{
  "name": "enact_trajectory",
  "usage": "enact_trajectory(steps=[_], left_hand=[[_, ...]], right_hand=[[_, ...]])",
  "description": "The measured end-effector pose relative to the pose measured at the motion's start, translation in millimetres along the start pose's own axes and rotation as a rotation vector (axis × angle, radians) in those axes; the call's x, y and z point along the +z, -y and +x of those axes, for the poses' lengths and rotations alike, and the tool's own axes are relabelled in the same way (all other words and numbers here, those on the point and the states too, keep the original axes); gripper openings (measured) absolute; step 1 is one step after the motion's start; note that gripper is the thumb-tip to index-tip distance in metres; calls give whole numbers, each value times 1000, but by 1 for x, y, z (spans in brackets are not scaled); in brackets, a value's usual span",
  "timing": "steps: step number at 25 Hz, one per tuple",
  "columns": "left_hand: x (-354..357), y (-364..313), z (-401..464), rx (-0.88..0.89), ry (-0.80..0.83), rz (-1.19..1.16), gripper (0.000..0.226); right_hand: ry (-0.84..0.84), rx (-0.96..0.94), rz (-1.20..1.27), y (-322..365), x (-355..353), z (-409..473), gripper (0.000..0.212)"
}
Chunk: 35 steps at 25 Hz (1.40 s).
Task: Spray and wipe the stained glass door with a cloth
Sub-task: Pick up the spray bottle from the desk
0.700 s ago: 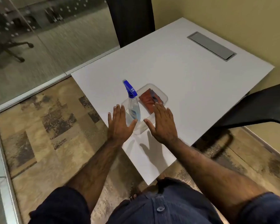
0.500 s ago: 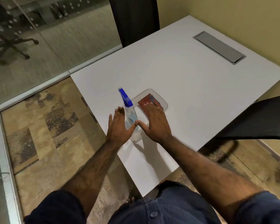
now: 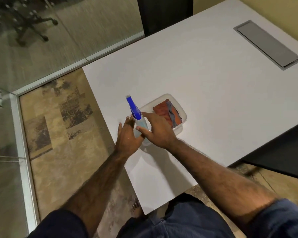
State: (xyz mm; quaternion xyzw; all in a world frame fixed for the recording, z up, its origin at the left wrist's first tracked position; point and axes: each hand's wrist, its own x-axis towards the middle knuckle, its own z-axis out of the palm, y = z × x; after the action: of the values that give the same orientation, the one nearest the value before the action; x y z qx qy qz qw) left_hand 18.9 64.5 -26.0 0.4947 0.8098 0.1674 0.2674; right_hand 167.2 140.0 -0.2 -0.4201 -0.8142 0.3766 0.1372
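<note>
Compared with the earlier frames, both hands have closed in on the spray bottle: the left hand has moved from beside the bottle to contact with its left side, and the right hand has shifted left off the cloth to the bottle's right side.

Left hand: fingers straight and together, pointing away from the person, palm against the bottle body. The thumb passes in front of the lower bottle. No full wrap of the fingers is visible.

Right hand: thumb extended across the front of the bottle, index finger reaching to the base of the blue trigger head. The remaining fingers are hidden behind the hand; whether they curl round the bottle cannot be determined.

Spray bottle: upright, clear body with blue trigger head, standing at the near end of the clear plastic tray. The nozzle points away and to the left.

Cloth: orange with a grey part, folded, lying in the far end of the same tray, apart from both hands.

Tray: resting on the white table, near its left edge.

Glass door: at the upper left, beyond the table, with a metal frame along the floor. A grey cable hatch is set in the far right of the table.
</note>
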Motion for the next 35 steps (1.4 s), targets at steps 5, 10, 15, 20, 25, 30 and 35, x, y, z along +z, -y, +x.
enact_trajectory(steps=[5,10,15,20,25,30,35], left_hand=[[4,2,1,-18,-2,-49,104],[-12,-20,-14,-84,-28,-222,95],[-33,-32,-38,-84,-79,-435,85],[-69,-24,-85,17,-182,-272,57],[-112,-15,-167,111,-471,-649,43],[-126,60,-257,-26,-719,-662,42],[-130,119,-351,-60,-792,-657,71]], right_hand=[[68,-8,41,1,-1,9,60],[32,-40,82,10,-12,7,59],[-71,-107,161,40,-31,-9,57],[-103,-219,233,94,-35,-37,59],[-42,-367,327,162,-9,-79,60],[129,-517,339,232,42,-128,55],[309,-654,374,295,105,-188,54]])
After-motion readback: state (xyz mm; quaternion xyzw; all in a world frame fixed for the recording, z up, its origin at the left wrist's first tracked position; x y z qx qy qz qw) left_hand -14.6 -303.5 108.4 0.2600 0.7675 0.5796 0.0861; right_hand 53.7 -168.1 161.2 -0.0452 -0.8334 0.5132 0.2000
